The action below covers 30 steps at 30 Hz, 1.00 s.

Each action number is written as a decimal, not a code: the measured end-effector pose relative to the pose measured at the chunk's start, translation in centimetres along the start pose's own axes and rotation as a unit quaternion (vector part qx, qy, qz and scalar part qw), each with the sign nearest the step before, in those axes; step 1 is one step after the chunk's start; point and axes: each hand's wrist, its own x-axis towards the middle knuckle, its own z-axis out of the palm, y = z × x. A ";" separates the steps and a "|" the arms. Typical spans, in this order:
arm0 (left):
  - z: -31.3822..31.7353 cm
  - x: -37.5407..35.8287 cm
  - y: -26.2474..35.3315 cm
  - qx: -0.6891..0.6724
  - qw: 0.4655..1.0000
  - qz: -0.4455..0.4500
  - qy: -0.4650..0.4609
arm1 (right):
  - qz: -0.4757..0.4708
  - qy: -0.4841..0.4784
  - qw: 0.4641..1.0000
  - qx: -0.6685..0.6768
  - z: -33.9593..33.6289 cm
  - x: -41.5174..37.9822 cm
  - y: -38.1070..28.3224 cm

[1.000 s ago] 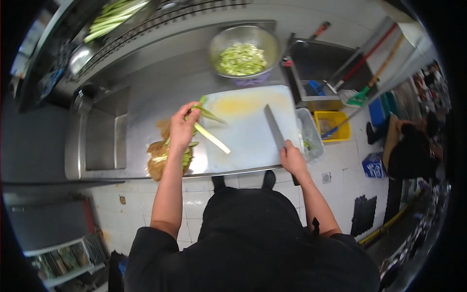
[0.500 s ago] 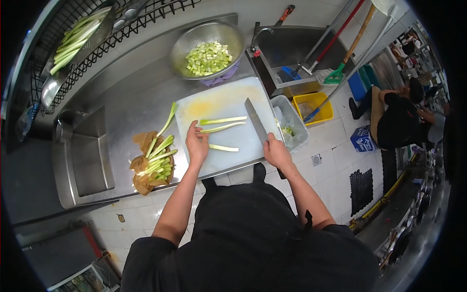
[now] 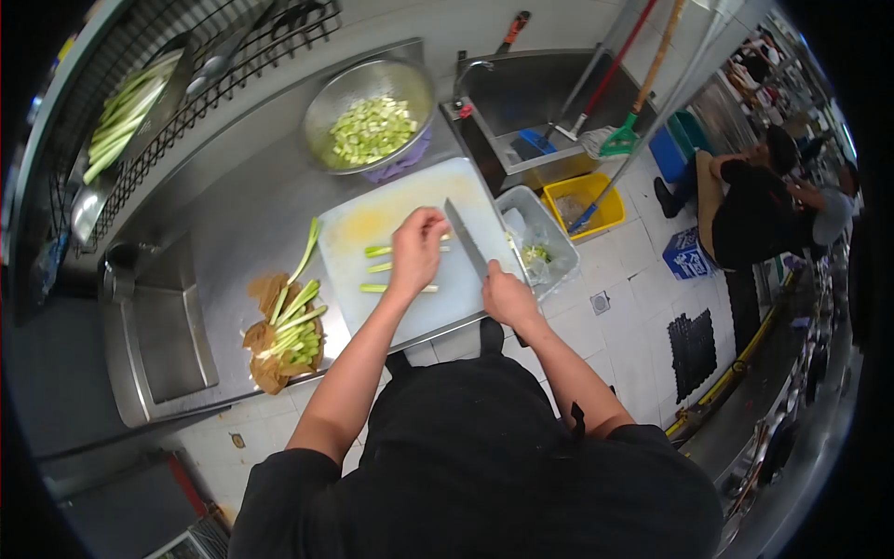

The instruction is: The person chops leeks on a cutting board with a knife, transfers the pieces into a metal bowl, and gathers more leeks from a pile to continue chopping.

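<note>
My right hand (image 3: 509,296) grips the handle of a kitchen knife (image 3: 466,237), its blade pointing away over the right side of the white cutting board (image 3: 453,184). Beside the blade, my left hand (image 3: 417,247) hovers over or rests on the board with curled fingers; whatever they hold is hidden. Several pale green stalks (image 3: 399,289) lie crosswise on the board, partly covered by that hand. More stalks (image 3: 300,337) are heaped on brown paper (image 3: 267,376) to the left, with one long stalk (image 3: 305,252) sticking out toward the board.
Behind the board, a steel colander (image 3: 317,140) holds chopped green pieces (image 3: 375,130). A bin (image 3: 562,250) with scraps stands right of the counter, near a yellow bucket (image 3: 610,217) and a sink (image 3: 549,86) with mop handles. Stalks fill a rack tray (image 3: 140,107). People sit at far right.
My left hand has moved right, from the stalks' left ends to beside the blade, its fingers now curled. The knife stays in my right hand. The whole view has shifted slightly.
</note>
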 end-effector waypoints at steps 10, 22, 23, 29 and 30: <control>15.7 6.3 1.1 0.173 0.930 0.194 -0.260 | -0.031 -0.026 0.999 0.035 1.2 0.7 1.3; -7.6 2.4 -7.4 0.282 0.881 0.169 -0.341 | -0.031 -0.034 0.998 0.052 0.4 0.9 1.6; -8.0 0.7 -7.5 0.279 0.900 0.135 -0.306 | -0.033 -0.037 0.998 0.049 0.3 0.8 1.5; -4.2 -5.9 -8.1 0.307 0.943 0.065 -0.115 | -0.110 -0.037 0.992 -0.043 0.1 -0.6 0.8; -3.6 -6.5 -7.9 0.310 0.944 0.063 -0.094 | -0.108 -0.039 0.992 -0.051 0.1 -1.1 0.7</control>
